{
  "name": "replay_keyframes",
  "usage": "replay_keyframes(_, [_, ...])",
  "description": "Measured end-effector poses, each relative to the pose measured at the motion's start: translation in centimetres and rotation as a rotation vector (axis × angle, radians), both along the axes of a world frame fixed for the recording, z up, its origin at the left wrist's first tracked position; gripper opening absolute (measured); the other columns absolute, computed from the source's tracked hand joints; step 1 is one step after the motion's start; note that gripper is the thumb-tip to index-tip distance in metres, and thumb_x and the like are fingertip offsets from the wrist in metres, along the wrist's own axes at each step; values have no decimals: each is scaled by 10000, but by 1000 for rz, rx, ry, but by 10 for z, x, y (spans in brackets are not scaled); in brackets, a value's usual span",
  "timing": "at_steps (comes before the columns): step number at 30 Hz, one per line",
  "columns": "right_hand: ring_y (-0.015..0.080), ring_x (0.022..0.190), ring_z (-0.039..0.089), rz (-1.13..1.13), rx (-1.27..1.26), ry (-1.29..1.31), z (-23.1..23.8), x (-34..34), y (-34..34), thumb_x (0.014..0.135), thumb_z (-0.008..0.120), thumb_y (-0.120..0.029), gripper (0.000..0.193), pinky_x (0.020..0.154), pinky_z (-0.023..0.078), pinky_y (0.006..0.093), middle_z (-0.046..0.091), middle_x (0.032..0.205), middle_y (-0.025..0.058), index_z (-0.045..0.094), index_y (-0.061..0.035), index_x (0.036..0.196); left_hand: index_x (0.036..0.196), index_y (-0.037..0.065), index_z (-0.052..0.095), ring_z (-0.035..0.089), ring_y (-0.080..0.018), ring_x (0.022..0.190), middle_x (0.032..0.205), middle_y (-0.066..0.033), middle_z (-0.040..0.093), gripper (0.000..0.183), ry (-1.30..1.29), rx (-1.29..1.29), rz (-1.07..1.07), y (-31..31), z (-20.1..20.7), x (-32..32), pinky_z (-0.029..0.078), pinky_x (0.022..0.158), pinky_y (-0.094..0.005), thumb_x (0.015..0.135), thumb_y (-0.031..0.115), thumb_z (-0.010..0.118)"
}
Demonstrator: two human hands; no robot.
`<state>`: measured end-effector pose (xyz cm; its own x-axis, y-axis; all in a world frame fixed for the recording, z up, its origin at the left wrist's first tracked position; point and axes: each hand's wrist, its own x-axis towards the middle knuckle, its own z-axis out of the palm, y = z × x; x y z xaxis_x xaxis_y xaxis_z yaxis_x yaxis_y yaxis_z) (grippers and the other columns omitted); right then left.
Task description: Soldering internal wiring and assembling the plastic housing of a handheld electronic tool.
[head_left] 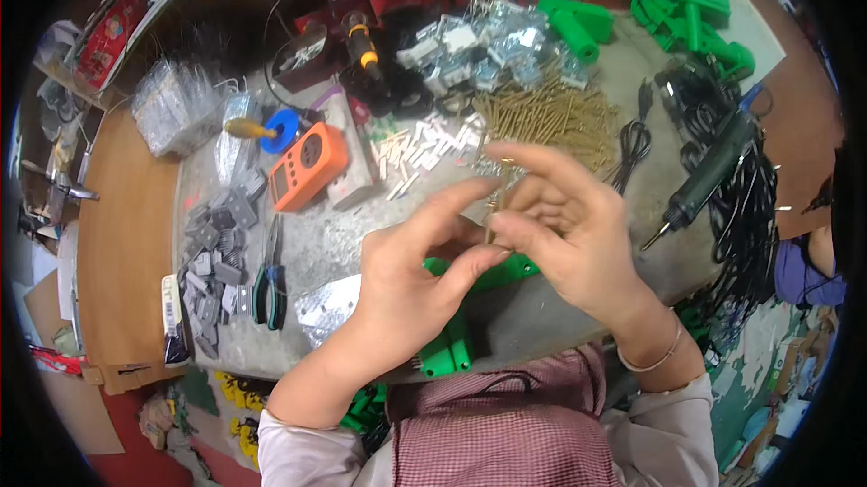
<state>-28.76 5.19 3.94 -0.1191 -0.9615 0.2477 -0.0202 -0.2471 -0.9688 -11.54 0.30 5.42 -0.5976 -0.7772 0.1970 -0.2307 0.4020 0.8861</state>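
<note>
Both of my hands meet above the near middle of the table. My right hand (582,229) pinches a thin brass-coloured rod (492,207), held roughly upright between thumb and fingers. At the rod's lower end, the thumb and fingers of my left hand (406,261) are closed as well; the fingers cover much of that spot. Under the hands lies a green plastic housing (447,347), partly hidden by them. Just beyond is a heap of brass-coloured rods (551,121), with small white and tan pieces (415,148) to its left.
Left on the table are pliers (270,284), grey blocks (221,238) and an orange meter (307,166). A yellow-and-black screwdriver (363,44) stands at the back near bagged metal parts (506,40). Right are a dark-green power screwdriver (713,171), black cables (736,243) and green housings (695,17).
</note>
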Motion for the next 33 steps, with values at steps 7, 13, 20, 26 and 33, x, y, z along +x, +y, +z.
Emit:
replay_keyframes(7, [106,713,659,-183,41,46,-31,9,36,903,640,15,300,633,528,216,672,845,89,624,4,1202,1226,9,609,697,-155,836,1009,-116,720,415,-15,-16,-7,-21,-24,31,577,742,-275,836,-125,646])
replay_keyframes(13, [198,778,717,-312,-9,155,-54,51,53,875,662,16,129,661,565,306,710,890,106,687,2,1001,1132,50,654,712,-264,789,937,-132,708,409,-97,-575,-96,-22,-49,22,572,668,-326,742,-73,679])
replay_keyframes(20, [196,822,714,-340,151,40,-70,60,76,923,613,3,99,719,568,285,711,940,122,652,19,1012,1085,104,682,605,-161,649,843,10,633,378,-215,-933,-273,-17,-53,16,437,558,-289,716,176,646])
replay_keyframes(26, [150,816,696,-299,386,-396,-65,54,66,950,589,0,57,688,561,251,703,932,97,546,15,986,1087,119,681,585,-203,773,866,-15,577,374,-263,-788,-285,-10,-54,2,455,624,-339,718,178,661])
replay_keyframes(33, [321,730,686,-221,216,-34,-73,69,61,877,625,-33,109,631,518,381,660,816,190,611,3,978,1057,116,720,595,-248,704,797,-55,584,418,-317,-735,-223,-10,-51,1,491,583,-350,642,78,678])
